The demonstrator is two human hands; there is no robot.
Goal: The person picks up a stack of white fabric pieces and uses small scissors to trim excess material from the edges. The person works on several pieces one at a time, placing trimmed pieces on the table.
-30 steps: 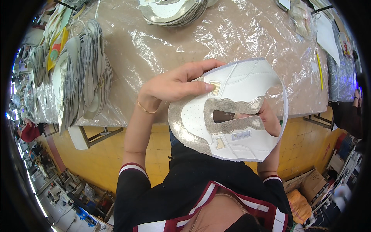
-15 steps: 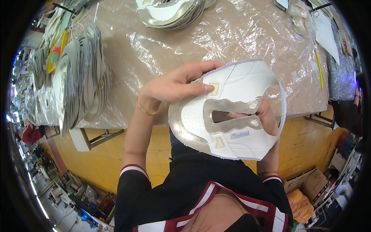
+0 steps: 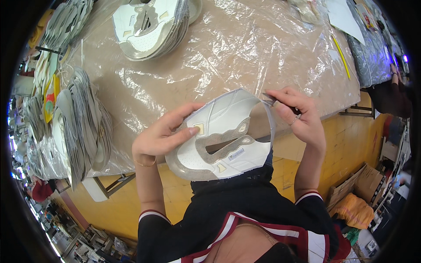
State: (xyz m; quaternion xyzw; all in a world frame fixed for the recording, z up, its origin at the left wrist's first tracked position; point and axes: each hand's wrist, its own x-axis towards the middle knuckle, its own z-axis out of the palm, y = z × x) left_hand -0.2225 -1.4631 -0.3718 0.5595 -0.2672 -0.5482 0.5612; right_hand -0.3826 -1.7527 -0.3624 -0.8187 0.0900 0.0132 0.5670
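A white and grey shoe upper, flat and unlaced with a slot down its middle, is held over the table's near edge. My left hand grips its left side, the thumb on top by a small cream patch and the fingers underneath. My right hand pinches a small dark tool with a metal tip, mostly hidden by the fingers. That tip is at the upper's far right corner, where the pale edge strip begins; I cannot tell whether it touches.
A stack of similar uppers lies on the plastic-covered table. Bundles of grey pieces hang over the left edge. A yellow stick and plastic-wrapped goods lie at right. A cardboard box stands on the floor.
My right hand has come out from behind the upper to its far right corner, and the dark tool now shows in it. The left hand keeps its grip. The whole view has shifted.
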